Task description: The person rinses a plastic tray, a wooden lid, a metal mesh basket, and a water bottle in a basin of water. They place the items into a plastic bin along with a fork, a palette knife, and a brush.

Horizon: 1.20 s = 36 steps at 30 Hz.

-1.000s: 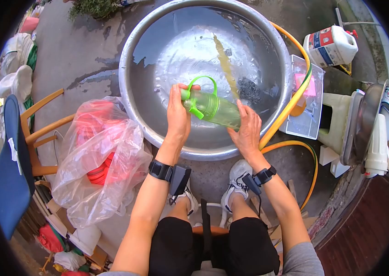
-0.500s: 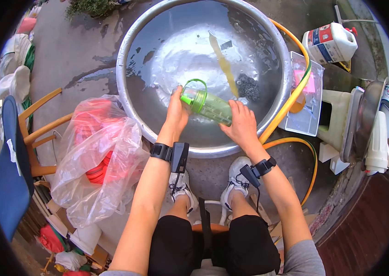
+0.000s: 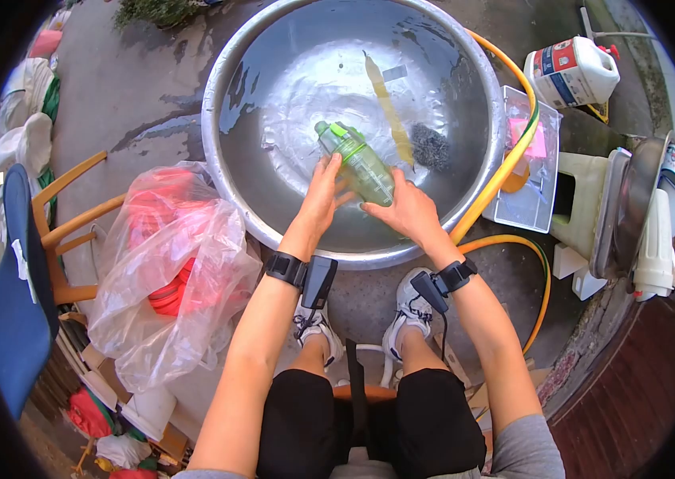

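A translucent green water bottle (image 3: pixel 365 172) lies tilted between my hands above the large metal basin (image 3: pixel 218 172), its bright green lid pointing up and left. My left hand (image 3: pixel 321 195) holds the bottle's side near the lid, some fingers showing beneath it. Around the lower end, my right hand (image 3: pixel 411 211) is closed with the thumb on the near side. Water stands in the basin. In it are a dark grey scouring pad (image 3: pixel 431 148) and a long yellow strip (image 3: pixel 389 110) whose kind I cannot make out.
A yellow hose (image 3: pixel 509 176) runs along the basin's right side, beside a clear plastic box (image 3: pixel 541 203). A white jug (image 3: pixel 585 73) lies farther right. Left stand a plastic bag with red contents (image 3: pixel 170 271) and a blue-backed wooden chair (image 3: pixel 18 279).
The bottle has turned to point more upward, and its lid has moved up. My left hand has shifted down and right along it. The green carrying loop no longer stands out.
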### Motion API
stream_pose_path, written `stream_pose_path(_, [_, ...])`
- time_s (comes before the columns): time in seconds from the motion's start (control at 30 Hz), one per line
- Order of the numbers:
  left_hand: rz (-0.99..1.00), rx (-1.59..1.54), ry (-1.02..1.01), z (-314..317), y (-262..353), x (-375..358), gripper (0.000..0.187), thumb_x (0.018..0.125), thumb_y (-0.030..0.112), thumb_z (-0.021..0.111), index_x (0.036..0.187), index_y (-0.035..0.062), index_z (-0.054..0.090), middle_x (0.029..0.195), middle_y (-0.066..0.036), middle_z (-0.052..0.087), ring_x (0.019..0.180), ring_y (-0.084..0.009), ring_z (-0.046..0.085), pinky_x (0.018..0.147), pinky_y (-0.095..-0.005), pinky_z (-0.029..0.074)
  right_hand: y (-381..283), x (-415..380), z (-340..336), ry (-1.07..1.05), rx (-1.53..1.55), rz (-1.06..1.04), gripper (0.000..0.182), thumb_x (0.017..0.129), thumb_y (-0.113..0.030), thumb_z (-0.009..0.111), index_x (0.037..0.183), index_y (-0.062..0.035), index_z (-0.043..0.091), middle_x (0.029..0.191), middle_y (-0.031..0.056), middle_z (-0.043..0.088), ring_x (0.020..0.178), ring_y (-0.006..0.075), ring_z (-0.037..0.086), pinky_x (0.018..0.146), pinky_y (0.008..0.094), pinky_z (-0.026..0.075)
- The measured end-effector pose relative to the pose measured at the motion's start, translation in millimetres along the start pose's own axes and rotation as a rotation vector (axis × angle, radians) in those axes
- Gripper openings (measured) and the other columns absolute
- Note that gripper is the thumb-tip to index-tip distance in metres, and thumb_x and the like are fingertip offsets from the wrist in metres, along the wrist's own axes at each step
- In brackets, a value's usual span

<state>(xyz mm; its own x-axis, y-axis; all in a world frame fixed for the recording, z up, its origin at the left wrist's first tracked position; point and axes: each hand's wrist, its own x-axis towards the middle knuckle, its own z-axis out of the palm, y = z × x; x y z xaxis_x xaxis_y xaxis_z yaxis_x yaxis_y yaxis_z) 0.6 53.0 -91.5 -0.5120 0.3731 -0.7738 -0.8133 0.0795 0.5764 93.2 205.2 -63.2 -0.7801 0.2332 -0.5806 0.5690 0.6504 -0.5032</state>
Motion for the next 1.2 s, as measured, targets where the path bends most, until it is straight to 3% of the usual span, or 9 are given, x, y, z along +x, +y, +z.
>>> stream_pose_path(0.07, [0.005,0.041,-0.027,-4.1,10.5,-8.9,0.066,0.092,0.050,0.051,0.140,0.0102,0.031,0.140,-0.014,0.035,0.128,-0.0298,0.037,0.103,-0.0490,0.035,-3.3,1.7,-3.6,-0.062,0.120,0.030,0.092,0.068,-0.054,0.072,0.135,-0.0016,0.038,0.098,0.0239,0.064,0.097,0.0358,0.063,0.084,0.0424,0.049])
stream_pose_path(0.13, [0.018,0.080,-0.062,-7.3,23.3,-19.7,0.065,0.092,0.049,0.053,0.139,0.0088,0.033,0.140,-0.014,0.037,0.126,-0.0293,0.039,0.102,-0.0467,0.036,-2.9,2.0,-9.4,-0.088,0.382,0.014,0.097,0.068,-0.060,0.070,0.132,0.0054,0.040,0.110,0.0266,0.061,0.105,0.0350,0.061,0.089,0.0391,0.047])
stream_pose_path(0.37, [0.025,0.295,-0.067,-18.2,81.7,-75.3,0.060,0.089,0.047,0.057,0.132,0.0077,0.047,0.133,-0.010,0.048,0.124,-0.0264,0.042,0.100,-0.0424,0.037,-17.6,-22.1,-73.7,-0.063,0.304,0.009,0.098,0.064,-0.062,0.070,0.124,0.0117,0.047,0.115,0.0278,0.059,0.108,0.0325,0.059,0.091,0.0361,0.045])
stream_pose_path(0.5, [0.066,0.352,-0.095,-14.9,115.2,-117.7,0.061,0.088,0.048,0.057,0.132,0.0081,0.047,0.133,-0.011,0.048,0.125,-0.0281,0.041,0.102,-0.0466,0.034,-45.1,-57.1,-118.5,-0.171,0.471,0.032,0.085,0.070,-0.057,0.070,0.118,0.0101,0.051,0.108,0.0213,0.060,0.097,0.0261,0.060,0.084,0.0338,0.047])
stream_pose_path(0.57, [0.089,0.400,-0.108,-12.1,132.5,-141.1,0.061,0.088,0.049,0.058,0.132,0.0080,0.047,0.134,-0.013,0.047,0.126,-0.0308,0.040,0.104,-0.0483,0.033,-62.9,-81.2,-138.8,-0.215,0.679,0.016,0.071,0.078,-0.050,0.069,0.119,0.0051,0.050,0.100,0.0135,0.059,0.087,0.0181,0.060,0.075,0.0302,0.049])
stream_pose_path(0.63, [0.139,0.453,-0.126,-9.6,151.4,-171.9,0.062,0.088,0.049,0.058,0.133,0.0073,0.047,0.136,-0.014,0.045,0.129,-0.0332,0.036,0.104,-0.0502,0.033,-82.8,-108.6,-161.5,-0.257,0.684,0.060,0.061,0.085,-0.048,0.063,0.120,0.0006,0.051,0.100,0.0094,0.060,0.087,0.0144,0.059,0.072,0.0276,0.050])
stream_pose_path(0.73, [0.202,0.529,-0.099,-6.8,178.5,-216.3,0.060,0.089,0.048,0.056,0.132,0.0070,0.048,0.135,-0.014,0.046,0.128,-0.0340,0.037,0.103,-0.0505,0.033,-96.9,-138.6,-180.9,-0.346,0.840,-0.014,0.059,0.086,-0.047,0.062,0.121,-0.0005,0.051,0.099,0.0094,0.061,0.084,0.0150,0.061,0.070,0.0292,0.051])
stream_pose_path(0.93, [0.304,0.616,-0.066,-1.0,218.5,-295.3,0.055,0.091,0.046,0.054,0.129,0.0081,0.050,0.134,-0.013,0.047,0.127,-0.0331,0.040,0.102,-0.0506,0.035,-127.2,-197.7,-193.4,-0.304,1.013,-0.144,0.057,0.087,-0.044,0.061,0.121,0.0012,0.049,0.099,0.0127,0.062,0.082,0.0201,0.064,0.073,0.0326,0.054])
stream_pose_path(1.2, [0.404,0.612,-0.089,37.4,229.1,-371.2,0.050,0.094,0.044,0.049,0.128,0.0074,0.051,0.131,-0.012,0.049,0.120,-0.0293,0.046,0.099,-0.0473,0.040,-154.5,-254.9,-182.9,-0.352,1.135,-0.278,0.056,0.090,-0.044,0.057,0.122,0.0008,0.048,0.099,0.0153,0.061,0.084,0.0267,0.065,0.072,0.0379,0.055])
